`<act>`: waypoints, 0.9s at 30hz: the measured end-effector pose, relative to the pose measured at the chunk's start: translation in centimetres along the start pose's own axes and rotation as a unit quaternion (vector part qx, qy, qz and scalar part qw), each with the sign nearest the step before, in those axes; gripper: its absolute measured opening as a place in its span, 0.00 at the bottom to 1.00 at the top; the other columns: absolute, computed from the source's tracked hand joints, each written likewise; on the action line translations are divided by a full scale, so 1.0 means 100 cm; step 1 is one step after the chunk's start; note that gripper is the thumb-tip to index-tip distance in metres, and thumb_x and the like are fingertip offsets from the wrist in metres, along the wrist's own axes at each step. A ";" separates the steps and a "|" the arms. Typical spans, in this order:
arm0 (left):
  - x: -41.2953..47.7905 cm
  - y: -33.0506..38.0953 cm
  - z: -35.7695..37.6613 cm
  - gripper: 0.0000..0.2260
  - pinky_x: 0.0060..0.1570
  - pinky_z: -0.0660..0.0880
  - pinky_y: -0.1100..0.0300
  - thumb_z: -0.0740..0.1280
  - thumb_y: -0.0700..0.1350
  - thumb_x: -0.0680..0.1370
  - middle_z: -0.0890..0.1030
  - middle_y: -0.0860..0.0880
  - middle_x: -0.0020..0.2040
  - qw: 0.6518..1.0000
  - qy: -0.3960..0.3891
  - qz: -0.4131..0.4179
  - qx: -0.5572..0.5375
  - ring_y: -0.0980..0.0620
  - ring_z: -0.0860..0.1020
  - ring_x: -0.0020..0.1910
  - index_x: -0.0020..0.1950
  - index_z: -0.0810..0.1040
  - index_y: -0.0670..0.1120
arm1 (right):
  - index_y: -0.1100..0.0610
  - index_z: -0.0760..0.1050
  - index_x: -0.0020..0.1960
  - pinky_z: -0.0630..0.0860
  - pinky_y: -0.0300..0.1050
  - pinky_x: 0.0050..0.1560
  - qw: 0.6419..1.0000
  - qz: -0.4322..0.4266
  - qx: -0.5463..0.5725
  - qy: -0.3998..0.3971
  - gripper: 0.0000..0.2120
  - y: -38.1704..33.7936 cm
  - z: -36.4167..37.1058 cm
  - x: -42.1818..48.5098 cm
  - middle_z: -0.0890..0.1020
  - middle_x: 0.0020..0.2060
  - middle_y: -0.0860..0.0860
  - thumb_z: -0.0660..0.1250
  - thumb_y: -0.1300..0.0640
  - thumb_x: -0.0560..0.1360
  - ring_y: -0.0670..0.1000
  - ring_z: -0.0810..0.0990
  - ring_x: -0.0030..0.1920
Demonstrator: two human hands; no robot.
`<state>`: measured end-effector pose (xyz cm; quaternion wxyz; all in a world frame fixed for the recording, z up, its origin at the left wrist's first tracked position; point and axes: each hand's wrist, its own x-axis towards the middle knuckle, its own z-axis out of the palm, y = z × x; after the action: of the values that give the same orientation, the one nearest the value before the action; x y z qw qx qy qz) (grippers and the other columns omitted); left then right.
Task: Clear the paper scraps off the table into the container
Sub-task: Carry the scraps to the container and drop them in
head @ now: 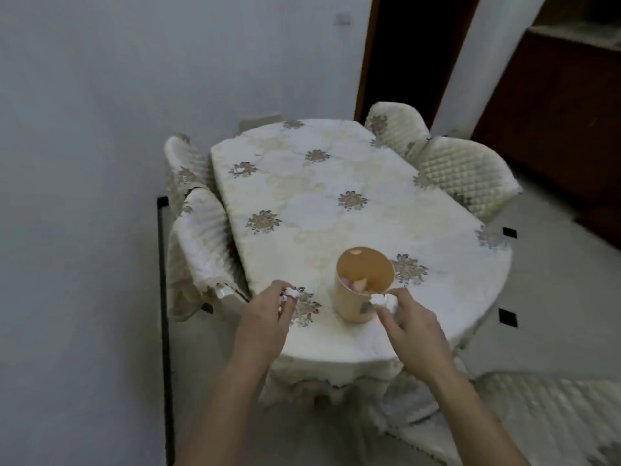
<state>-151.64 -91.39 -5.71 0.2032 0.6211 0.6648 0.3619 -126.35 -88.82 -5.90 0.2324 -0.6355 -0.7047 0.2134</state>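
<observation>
A tan round container (361, 280) stands near the front edge of the table (302, 196), which is covered by a cream floral cloth. Crumpled pink and white scraps lie inside it. My left hand (265, 317) pinches a small white paper scrap (290, 293) just left of the container, low over the cloth. My right hand (410, 324) holds a larger crumpled white paper scrap (383, 301) against the container's near right rim.
Quilted cream chairs stand around the table: two on the left (198, 237), two at the back right (460, 173). A grey wall is on the left, a dark doorway (413, 55) behind, a brown cabinet (557, 105) at the right. A cream rug (537, 415) lies at the lower right.
</observation>
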 end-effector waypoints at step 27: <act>0.145 0.042 0.107 0.09 0.35 0.67 0.57 0.59 0.49 0.79 0.76 0.51 0.48 0.950 -0.122 0.112 0.264 0.48 0.76 0.47 0.55 0.74 0.48 | 0.52 0.66 0.59 0.74 0.50 0.39 0.983 -0.033 -0.174 -0.052 0.14 0.019 -0.005 0.137 0.79 0.48 0.50 0.53 0.44 0.79 0.57 0.78 0.47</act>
<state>-143.16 -75.00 -7.01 0.0698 0.7622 0.6331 0.1157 -125.67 -75.01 -5.92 0.0883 -0.6304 -0.7630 0.1121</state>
